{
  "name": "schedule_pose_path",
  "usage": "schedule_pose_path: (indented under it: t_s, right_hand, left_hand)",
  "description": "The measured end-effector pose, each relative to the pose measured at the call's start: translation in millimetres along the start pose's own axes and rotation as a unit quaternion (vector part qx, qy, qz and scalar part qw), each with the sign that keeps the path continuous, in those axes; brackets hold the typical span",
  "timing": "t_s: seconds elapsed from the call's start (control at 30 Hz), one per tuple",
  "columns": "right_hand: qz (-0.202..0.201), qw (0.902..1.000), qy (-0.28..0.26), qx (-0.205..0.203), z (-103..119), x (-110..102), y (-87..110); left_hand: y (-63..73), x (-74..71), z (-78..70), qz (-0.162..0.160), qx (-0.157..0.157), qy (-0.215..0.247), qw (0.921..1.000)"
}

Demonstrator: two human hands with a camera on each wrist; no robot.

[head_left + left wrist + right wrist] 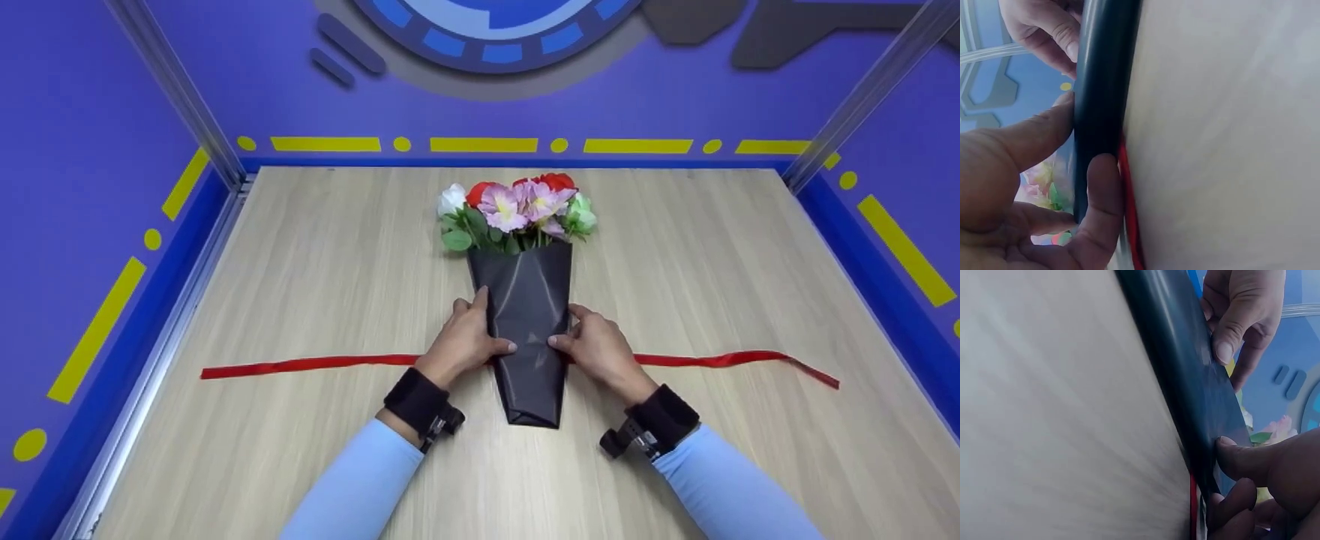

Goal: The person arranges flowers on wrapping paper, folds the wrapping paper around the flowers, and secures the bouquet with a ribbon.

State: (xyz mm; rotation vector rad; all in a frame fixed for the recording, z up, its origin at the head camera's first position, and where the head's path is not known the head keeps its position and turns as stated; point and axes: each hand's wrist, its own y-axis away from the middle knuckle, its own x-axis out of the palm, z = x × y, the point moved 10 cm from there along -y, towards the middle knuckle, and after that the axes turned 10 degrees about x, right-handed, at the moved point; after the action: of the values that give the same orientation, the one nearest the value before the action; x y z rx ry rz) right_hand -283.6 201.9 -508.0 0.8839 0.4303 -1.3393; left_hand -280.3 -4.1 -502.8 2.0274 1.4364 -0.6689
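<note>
A bouquet (531,300) wrapped in glossy black paper lies in the middle of the table, its pink, red, white and pale green flowers (517,206) towards the back wall. My left hand (465,337) holds the wrap's left edge, thumb on top and fingers along the side. On the opposite edge my right hand (598,346) pinches the wrap between thumb and fingers. A long red ribbon (315,364) runs crosswise beneath the bouquet, its middle hidden. Both wrist views show the black wrap (1103,73) between the hands, with the ribbon (1193,506) close by its lower edge.
The light wooden table (337,262) is bounded by a blue-purple back wall (300,105) with yellow marks and by side panels. Metal posts (180,82) stand at the back corners. The ribbon's right end (814,373) bends towards the front.
</note>
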Motion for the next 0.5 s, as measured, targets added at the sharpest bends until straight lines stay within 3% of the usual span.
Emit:
schedule_pose_path:
  t_s: [0.23, 0.5]
  right_hand:
    - [0.005, 0.9994, -0.035, 0.005, -0.7, -4.3, 5.0]
    - [-0.009, 0.9993, -0.037, -0.007, -0.4, -3.8, 6.0]
  left_hand:
    - [4.9, -7.0, -2.9, 0.001, 0.012, 0.028, 0.9995]
    - [6.3, -4.5, -4.5, 0.008, 0.029, 0.02, 0.9994]
